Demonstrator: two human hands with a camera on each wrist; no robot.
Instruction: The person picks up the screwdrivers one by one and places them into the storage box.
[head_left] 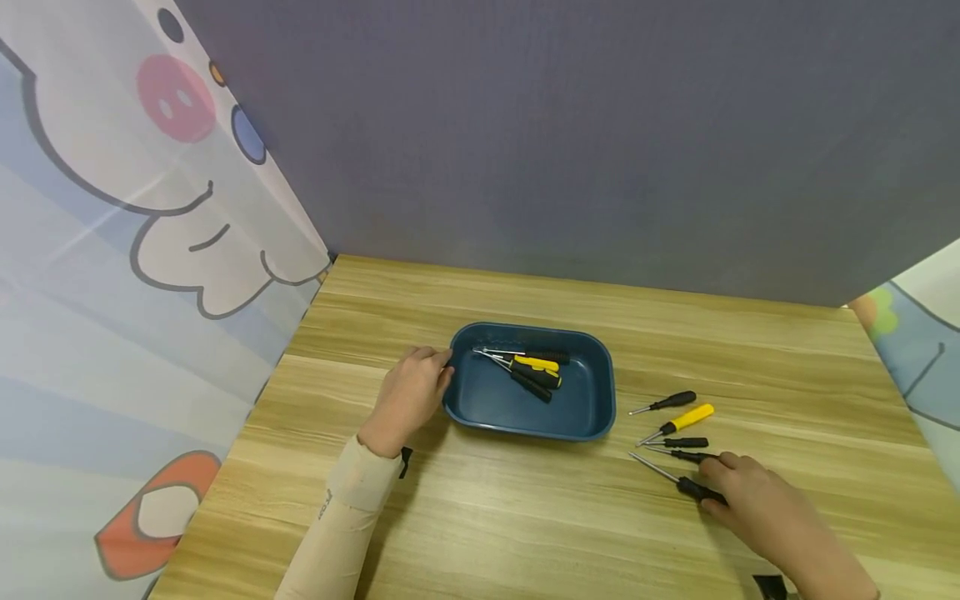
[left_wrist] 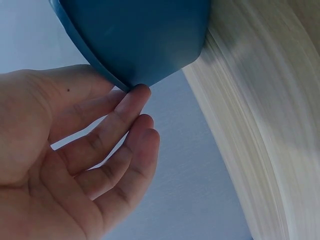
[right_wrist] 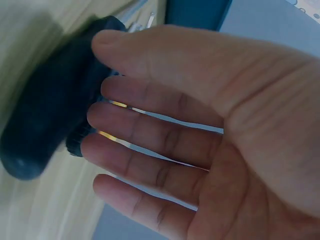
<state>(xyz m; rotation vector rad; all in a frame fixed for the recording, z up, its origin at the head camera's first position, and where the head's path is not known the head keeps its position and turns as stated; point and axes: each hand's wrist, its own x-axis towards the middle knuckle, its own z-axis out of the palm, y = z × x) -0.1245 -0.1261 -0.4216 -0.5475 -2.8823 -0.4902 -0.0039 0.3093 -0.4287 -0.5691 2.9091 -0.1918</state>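
My left hand (head_left: 411, 387) is at the left end of a dark blue plastic tub (head_left: 604, 392), its thumb and fingertips pinching the rim. The left wrist view has the tub's corner (left_wrist: 150, 45) against that hand (left_wrist: 100, 140). Inside the tub lie several screwdrivers (head_left: 536, 375), black and yellow. My right hand (head_left: 757, 500) reaches down over the table at the right. Its thumb touches a thick black-handled screwdriver (head_left: 693, 488), while the nearly straight fingers lie by a thinner black screwdriver (head_left: 686, 455). In the right wrist view the thick handle (right_wrist: 45, 100) is beside the hand (right_wrist: 165, 130).
Beyond the right hand lie a yellow-handled screwdriver (head_left: 692, 417), a short black one (head_left: 686, 442) and another black one (head_left: 677, 399). A grey panel (head_left: 562, 150) stands behind the wooden table (head_left: 525, 517). A cartoon-printed cloth (head_left: 90, 333) hangs at the left.
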